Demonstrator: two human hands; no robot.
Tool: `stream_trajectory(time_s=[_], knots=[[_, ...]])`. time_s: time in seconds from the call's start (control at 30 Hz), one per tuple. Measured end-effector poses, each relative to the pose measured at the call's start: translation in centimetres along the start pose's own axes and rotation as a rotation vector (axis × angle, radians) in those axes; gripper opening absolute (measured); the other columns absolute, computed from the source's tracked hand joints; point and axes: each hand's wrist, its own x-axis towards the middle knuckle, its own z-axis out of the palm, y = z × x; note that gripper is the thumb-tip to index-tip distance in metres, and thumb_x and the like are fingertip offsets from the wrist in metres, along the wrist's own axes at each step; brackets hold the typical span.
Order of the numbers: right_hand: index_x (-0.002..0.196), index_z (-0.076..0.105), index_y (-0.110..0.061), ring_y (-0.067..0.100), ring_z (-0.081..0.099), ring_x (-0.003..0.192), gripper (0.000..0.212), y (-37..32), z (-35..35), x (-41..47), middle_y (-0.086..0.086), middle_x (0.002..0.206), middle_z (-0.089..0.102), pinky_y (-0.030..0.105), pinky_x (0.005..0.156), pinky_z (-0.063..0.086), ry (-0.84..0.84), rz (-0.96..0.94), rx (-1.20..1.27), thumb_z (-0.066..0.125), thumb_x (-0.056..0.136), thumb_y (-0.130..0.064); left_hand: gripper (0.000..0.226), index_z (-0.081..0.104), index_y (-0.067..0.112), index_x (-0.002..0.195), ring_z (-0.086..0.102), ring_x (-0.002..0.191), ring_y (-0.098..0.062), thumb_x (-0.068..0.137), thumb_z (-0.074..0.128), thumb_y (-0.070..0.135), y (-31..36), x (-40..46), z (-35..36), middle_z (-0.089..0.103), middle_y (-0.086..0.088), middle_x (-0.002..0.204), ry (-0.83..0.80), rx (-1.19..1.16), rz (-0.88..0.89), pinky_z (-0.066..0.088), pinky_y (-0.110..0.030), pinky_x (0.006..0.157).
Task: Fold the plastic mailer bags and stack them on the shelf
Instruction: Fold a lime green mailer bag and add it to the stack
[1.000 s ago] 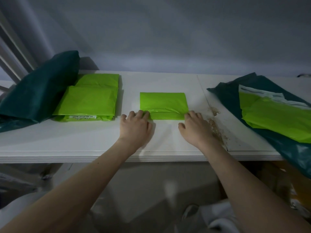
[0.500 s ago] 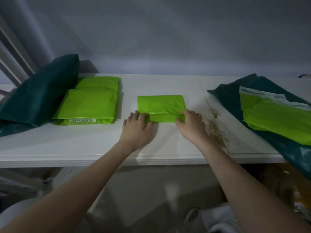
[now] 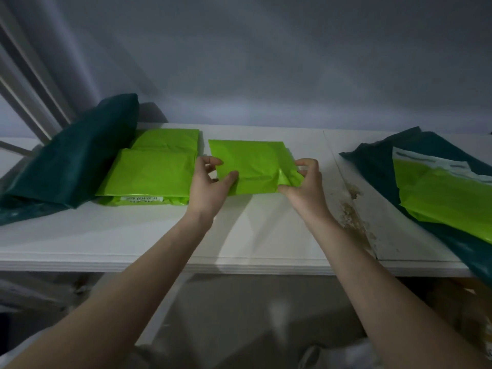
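Two bare hands hold one folded mailer [image 3: 253,166], a lime-green rectangle of thin, creased plastic, above the middle of the white shelf [image 3: 159,235]. The left hand [image 3: 210,187] pinches its near-left edge, thumb on top and fingers curled behind. The right hand [image 3: 303,187] pinches the near-right corner, where the glossy plastic buckles; its fingers are clamped round that edge.

To the left lies a stack [image 3: 157,169] of folded green mailers: two layers show clearly, offset, with more edges underneath that are too thin to count. A small white label [image 3: 141,198] with dark print sits on the stack's near edge; its text is hard to read.

Two dark teal bags show. One [image 3: 72,155] slumps at far left, soft and wrinkled, its lower end cut off by the frame. The other [image 3: 372,158] lies at right under an unfolded green mailer [image 3: 447,201] with a pale flap strip on top; both run off the right edge.

The shelf is a flat white board with a seam right of centre and a brown, rough, stained patch [image 3: 354,209] along that seam. Below the shelf everything is dim and blurred.
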Motion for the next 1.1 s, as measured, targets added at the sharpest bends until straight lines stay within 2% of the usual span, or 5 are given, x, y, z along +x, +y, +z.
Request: stream_trajectory(time_s=[0.2,0.3,0.47,0.7,1.1], knots=[[0.108,0.045,-0.021,0.012,0.06,0.077,0.037,-2.7,1.2,0.4,0.01,0.1,0.061,0.029,0.068,0.051,-0.062,0.07,0.433,0.059,0.083,0.003,0.033,0.058,0.028,0.108,0.05,0.09,-0.015,0.088,0.054,0.002,1.5,1.5,-2.5,0.053,-0.001,0.111,-0.05,0.005,0.011,0.042,-0.017,0.066],[0.105,0.054,-0.021,0.017,0.059,0.087,0.033,-3.5,2.3,0.7,0.008,0.101,0.061,0.028,0.075,0.047,-0.116,-0.017,0.42,0.059,0.083,0.004,0.041,0.06,0.028,0.112,0.052,0.095,-0.006,0.088,0.047,-0.003,2.1,2.3,-4.0,0.053,0.003,0.122,-0.045,-0.049,0.003,0.042,-0.006,0.072],[0.105,0.059,-0.025,0.014,0.059,0.083,0.033,-4.4,4.4,0.5,0.005,0.102,0.06,0.029,0.069,0.053,-0.225,-0.006,0.392,0.065,0.083,-0.002,0.044,0.059,0.027,0.115,0.05,0.116,-0.012,0.09,0.044,-0.006,2.4,3.5,-5.7,0.052,0.006,0.121,-0.062,-0.021,0.039,0.04,-0.019,0.095],[0.127,0.05,-0.008,0.012,0.057,0.07,0.047,-7.3,8.0,1.1,0.009,0.107,0.055,0.021,0.045,0.054,-0.245,0.093,0.516,0.056,0.085,0.011,0.028,0.063,0.022,0.114,0.052,0.085,-0.01,0.091,0.054,0.009,2.5,6.7,-8.9,0.061,-0.001,0.107,0.075,0.255,0.246,0.044,-0.02,0.075],[0.129,0.043,-0.01,0.023,0.055,0.091,0.047,-9.6,18.1,6.3,0.005,0.113,0.047,0.031,0.056,0.055,-0.192,0.164,0.336,0.048,0.086,0.008,0.04,0.056,0.007,0.125,0.042,0.123,-0.03,0.087,0.046,0.002,3.9,10.9,-15.9,0.051,-0.013,0.133,0.138,0.775,0.426,0.03,-0.029,0.101]])
